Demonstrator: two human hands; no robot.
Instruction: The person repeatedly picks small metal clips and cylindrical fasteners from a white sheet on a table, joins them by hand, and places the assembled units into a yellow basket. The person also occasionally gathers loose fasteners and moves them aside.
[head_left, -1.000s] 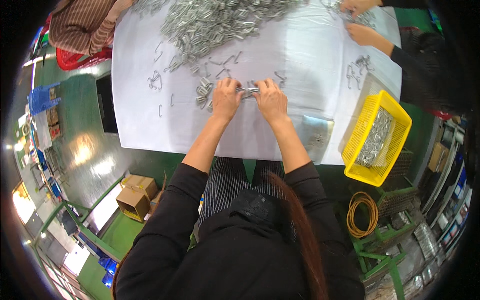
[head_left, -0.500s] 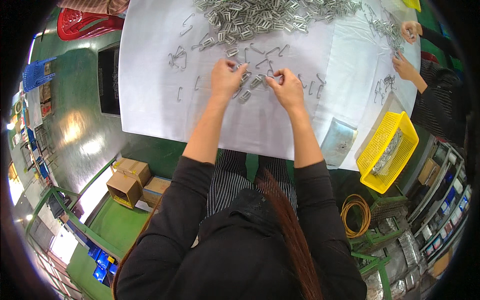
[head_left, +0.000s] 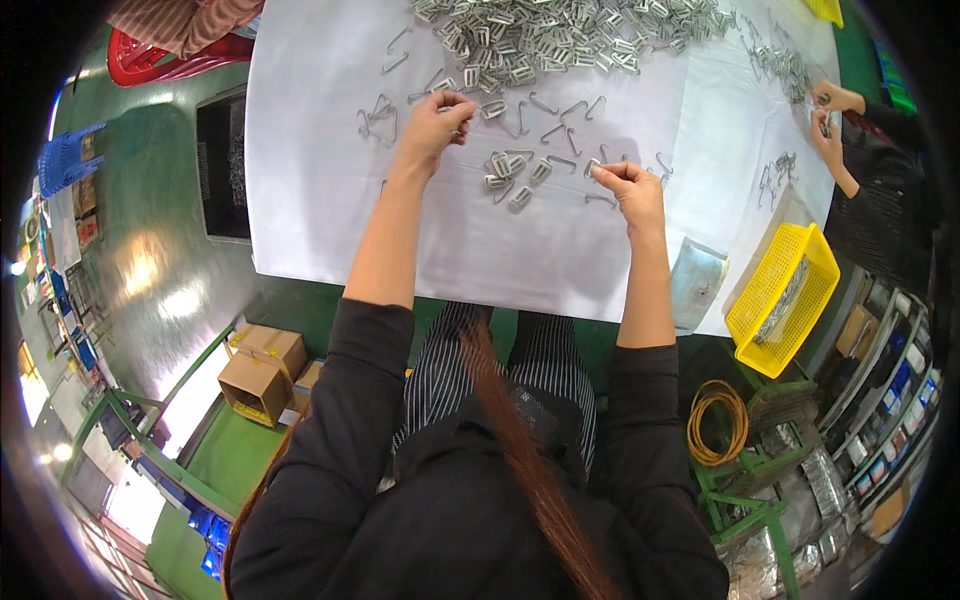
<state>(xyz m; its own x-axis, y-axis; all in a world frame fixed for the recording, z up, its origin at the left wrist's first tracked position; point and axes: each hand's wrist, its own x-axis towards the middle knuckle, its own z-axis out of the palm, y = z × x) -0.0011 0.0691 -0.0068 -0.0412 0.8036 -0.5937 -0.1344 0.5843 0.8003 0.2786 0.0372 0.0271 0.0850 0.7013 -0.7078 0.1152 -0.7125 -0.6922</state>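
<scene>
My left hand is above the white-covered table, fingers curled together; whether a small part is inside I cannot make out. Farther right, my right hand pinches a small metal buckle between thumb and fingertips. Between the hands lies a loose cluster of metal buckles. Bent wire hooks are scattered beyond it, and a few more lie left of my left hand. A large heap of buckles covers the table's far side.
A yellow basket with metal parts stands at the right table edge, near a flat plastic packet. A co-worker's hands handle parts at far right. Another person's sleeve shows at far left, by a red chair.
My hands have moved apart, left hand leftward and right hand rightward, uncovering the buckle cluster. The right hand now has a buckle at its fingertips.
</scene>
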